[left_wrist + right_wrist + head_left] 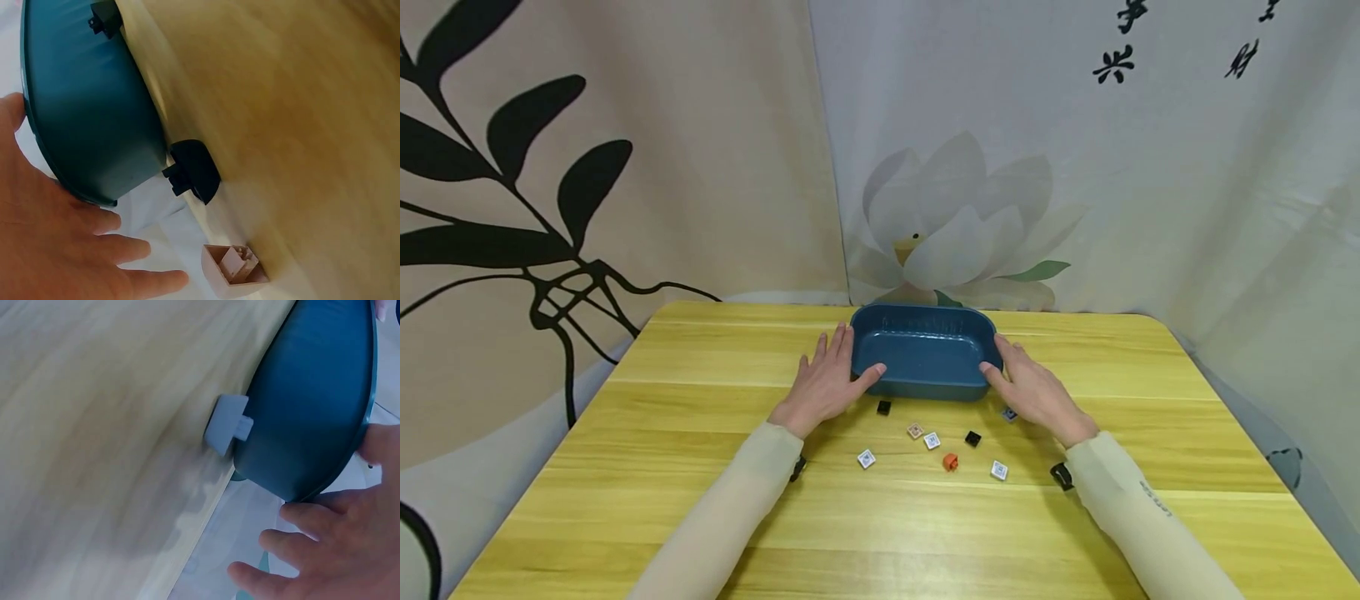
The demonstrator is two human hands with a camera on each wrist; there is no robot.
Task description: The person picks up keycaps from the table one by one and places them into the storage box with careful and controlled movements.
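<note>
A dark blue rectangular dish stands near the table's back edge. My left hand lies at its left front corner, fingers extended along the side and thumb over the front rim. At the opposite corner my right hand touches the rim with thumb and forefinger, its other fingers spread outside. In front of the dish lie several small keycaps: black, pinkish, white and orange. A grey keycap is beside the dish in the right wrist view; a black keycap shows in the left.
The wooden table reaches back to a printed curtain with leaves and a lotus. Outermost among the scattered pieces are a white keycap at left and another white keycap at right.
</note>
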